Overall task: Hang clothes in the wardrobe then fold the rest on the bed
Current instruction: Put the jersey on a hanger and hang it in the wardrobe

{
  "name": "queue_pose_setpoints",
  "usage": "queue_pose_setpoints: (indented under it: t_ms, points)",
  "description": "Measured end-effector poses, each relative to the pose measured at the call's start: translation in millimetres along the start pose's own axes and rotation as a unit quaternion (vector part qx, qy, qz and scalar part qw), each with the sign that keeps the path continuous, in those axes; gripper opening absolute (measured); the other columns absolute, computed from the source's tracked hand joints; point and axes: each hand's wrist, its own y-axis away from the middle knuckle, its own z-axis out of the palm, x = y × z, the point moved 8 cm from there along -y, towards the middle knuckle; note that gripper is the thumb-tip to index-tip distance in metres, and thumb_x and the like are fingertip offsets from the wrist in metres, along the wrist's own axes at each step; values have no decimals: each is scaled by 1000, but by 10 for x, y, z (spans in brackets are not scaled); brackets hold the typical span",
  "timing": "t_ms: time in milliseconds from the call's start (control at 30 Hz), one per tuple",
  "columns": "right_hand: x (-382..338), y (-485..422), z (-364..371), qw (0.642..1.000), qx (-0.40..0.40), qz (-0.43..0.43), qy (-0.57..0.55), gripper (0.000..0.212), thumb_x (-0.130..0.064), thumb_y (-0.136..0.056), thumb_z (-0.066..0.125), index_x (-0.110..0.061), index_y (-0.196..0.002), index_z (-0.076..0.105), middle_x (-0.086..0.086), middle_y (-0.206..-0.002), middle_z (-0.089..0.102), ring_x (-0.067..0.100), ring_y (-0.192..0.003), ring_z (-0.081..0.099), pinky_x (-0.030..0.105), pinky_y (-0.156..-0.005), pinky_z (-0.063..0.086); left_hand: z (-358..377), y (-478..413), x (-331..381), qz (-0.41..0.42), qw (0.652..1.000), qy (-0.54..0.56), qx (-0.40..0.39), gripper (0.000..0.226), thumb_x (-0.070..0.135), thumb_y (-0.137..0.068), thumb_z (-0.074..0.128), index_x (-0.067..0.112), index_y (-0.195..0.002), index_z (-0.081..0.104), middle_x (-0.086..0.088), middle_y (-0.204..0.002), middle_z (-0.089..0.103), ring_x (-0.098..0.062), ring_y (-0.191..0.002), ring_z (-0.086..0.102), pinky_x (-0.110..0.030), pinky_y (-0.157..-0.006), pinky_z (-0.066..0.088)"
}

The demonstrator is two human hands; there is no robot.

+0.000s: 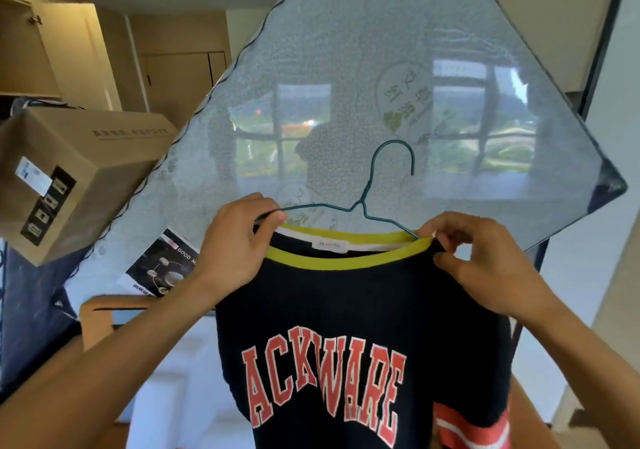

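My left hand (239, 241) and right hand (485, 261) pinch a navy shirt (346, 303) on its wire hanger (363, 203) before a plastic-wrapped mattress (346, 50).

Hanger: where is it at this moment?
Head view, centre frame: the hanger stands hook up just above the yellow collar of the shirt, its ends at the left hand and the right hand.
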Motion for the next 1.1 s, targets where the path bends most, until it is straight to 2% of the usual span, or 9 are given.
queue_pose_setpoints:
  t_ms: [133,200,267,333,400,500,733,933,1100]
  points:
    - [70,53,74,999,-29,23,3,56,-23,-83,77,-33,-125,41,-13,-100,59,4,-95,60,20,-85,47,-96,-20,130,7,999,-13,47,24,21,-101,56,13,-82,69,-2,-75,56,-18,-71,56,-38,-64,46]
    - [93,11,145,997,-51,16,53,25,-42,-91,66,-30,-109,55,-15,-90,63,1,-83,61,28,-75,50,-143,-38,181,8,998,-26,51,21,15,-100,60,11,-83,72,-2,-76,58,-15,-72,57,-30,-67,45]
    - [78,-30,106,999,-18,-7,46,27,-39,-99,56,-25,-76,53,-12,-66,57,3,-63,53,34,-63,43,-148,-41,197,-10,1000,-7,28,16,16,-96,65,14,-84,73,1,-78,63,-12,-76,60,-21,-70,45]
    - [94,-62,21,1000,15,-2,25,37,-34,-101,53,-25,-66,45,-10,-59,50,6,-57,46,34,-59,38,-157,-21,134,-46,998,39,-13,11,24,-95,66,20,-88,73,6,-85,70,-5,-85,64,-13,-77,45]
    - [120,-88,-78,999,32,5,21,37,-32,-100,54,-26,-65,44,-9,-58,48,7,-56,44,29,-59,36,-224,36,-35,-78,994,59,-39,19,42,-98,59,26,-97,70,12,-95,71,0,-90,64,-11,-79,45]
    - [238,-144,-207,999,45,17,-1,37,-28,-100,55,-19,-66,46,-8,-57,44,5,-55,41,23,-56,33,-253,217,-268,-92,991,69,-72,43,60,-95,41,24,-94,65,9,-79,65,-3,-72,58,-22,-67,43]
    - [274,-221,-350,1000,1,-14,15,36,-26,-102,52,-13,-69,48,0,-60,47,8,-54,43,21,-55,33,-202,350,-192,-55,998,42,-6,54,51,-99,38,8,-66,44,9,-57,37,-3,-54,36,-27,-51,29]
    - [310,-195,-458,991,-68,-65,93,37,-36,-101,48,-20,-68,45,-2,-59,48,15,-57,47,30,-58,39,-339,172,36,-14,1000,-13,18,40,41,-102,37,29,-64,32,12,-56,35,-1,-50,32,-16,-49,24]
    - [171,-221,-336,994,-51,-81,48,37,-29,-101,51,-18,-68,43,-5,-58,44,9,-55,42,23,-56,34,97,-22,252,-40,996,-48,-56,47,52,-99,34,24,-61,35,7,-53,38,-8,-51,37,-33,-55,33]
